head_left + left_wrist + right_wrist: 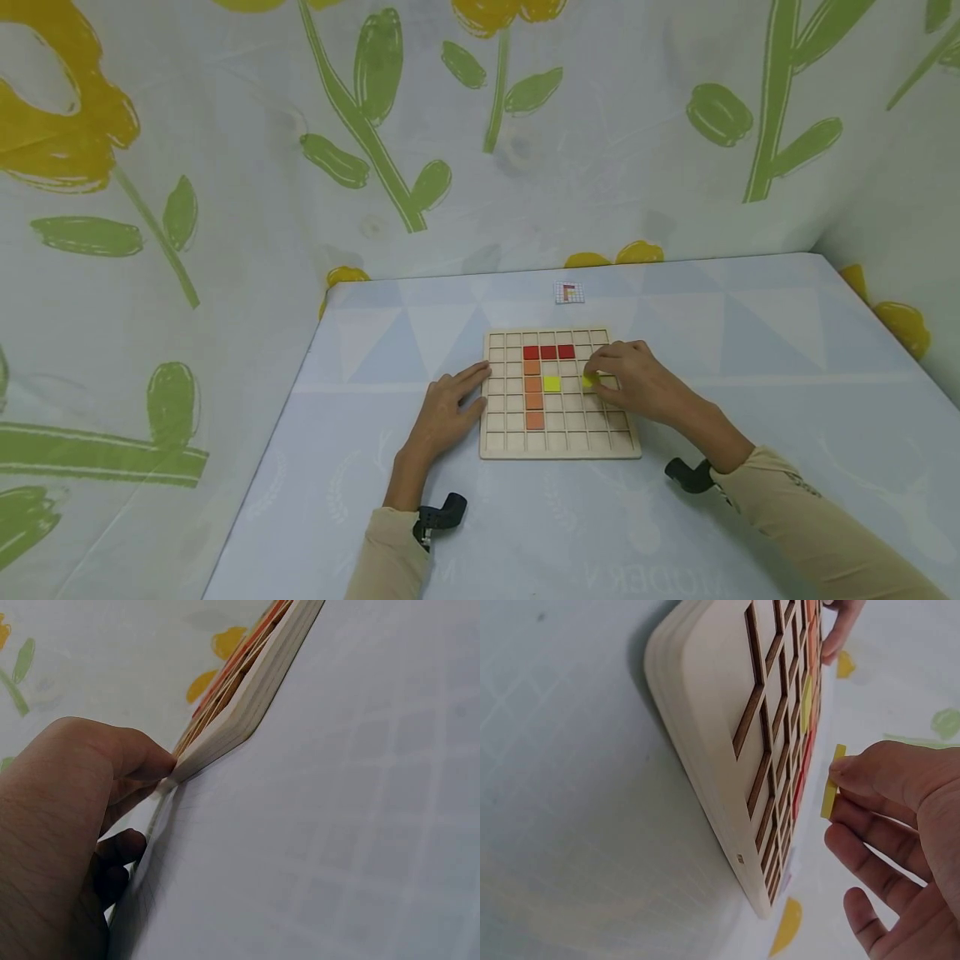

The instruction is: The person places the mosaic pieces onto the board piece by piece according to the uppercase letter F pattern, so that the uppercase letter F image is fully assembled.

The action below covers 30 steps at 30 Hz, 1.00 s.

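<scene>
A wooden grid board (495, 446) lies flat on the table. In its cells sit three red square tiles (548, 352) in a row, several orange tiles (533, 401) in a column below the leftmost red one, and one yellow tile (552, 384) beside that column. My right hand (645, 383) pinches another yellow tile (833, 784) between thumb and fingertips, held above the board's right part; its other fingers are spread. My left hand (442, 417) rests at the board's left edge, its fingers fairly straight and touching the rim, as the left wrist view also shows.
Behind the board lies a small card (569, 292) with a coloured grid pattern. The table (360, 467) has a pale cloth with blue triangles. Flower-printed cloth (585, 167) hangs behind and beside it. Each wrist wears a black camera mount (442, 512).
</scene>
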Motion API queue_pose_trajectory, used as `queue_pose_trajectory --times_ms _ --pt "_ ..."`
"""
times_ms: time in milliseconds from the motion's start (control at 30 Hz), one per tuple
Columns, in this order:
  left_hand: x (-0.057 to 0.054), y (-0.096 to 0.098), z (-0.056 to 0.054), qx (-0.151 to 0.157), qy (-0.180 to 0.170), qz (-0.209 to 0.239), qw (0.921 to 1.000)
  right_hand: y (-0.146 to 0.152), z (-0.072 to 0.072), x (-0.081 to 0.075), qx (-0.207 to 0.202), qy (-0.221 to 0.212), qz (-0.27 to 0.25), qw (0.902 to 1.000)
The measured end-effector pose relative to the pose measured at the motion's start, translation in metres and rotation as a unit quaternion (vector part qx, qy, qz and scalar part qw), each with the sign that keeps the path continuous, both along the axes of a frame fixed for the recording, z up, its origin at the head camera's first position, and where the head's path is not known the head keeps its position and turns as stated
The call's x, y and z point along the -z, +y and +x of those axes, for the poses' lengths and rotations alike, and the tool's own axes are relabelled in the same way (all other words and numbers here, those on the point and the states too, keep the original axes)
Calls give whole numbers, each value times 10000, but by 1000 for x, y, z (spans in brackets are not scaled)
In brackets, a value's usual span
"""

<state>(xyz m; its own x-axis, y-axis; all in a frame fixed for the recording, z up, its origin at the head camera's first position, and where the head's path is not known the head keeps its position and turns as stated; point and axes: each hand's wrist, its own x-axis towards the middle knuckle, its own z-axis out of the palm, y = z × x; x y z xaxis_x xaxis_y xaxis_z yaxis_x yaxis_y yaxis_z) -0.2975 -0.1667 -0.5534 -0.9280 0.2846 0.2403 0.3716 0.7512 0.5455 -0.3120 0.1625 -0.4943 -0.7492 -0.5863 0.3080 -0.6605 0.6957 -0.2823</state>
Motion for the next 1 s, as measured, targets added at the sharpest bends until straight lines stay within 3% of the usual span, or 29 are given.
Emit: queue_pose_trajectory --times_ms 733,1000 --pt "1 -1 0 16 -2 -102 9999 -10 -3 2 75 -260 41 9996" --pt "3 -2 -2 42 69 -24 10000 -14 -5 5 -21 -158 -45 9999"
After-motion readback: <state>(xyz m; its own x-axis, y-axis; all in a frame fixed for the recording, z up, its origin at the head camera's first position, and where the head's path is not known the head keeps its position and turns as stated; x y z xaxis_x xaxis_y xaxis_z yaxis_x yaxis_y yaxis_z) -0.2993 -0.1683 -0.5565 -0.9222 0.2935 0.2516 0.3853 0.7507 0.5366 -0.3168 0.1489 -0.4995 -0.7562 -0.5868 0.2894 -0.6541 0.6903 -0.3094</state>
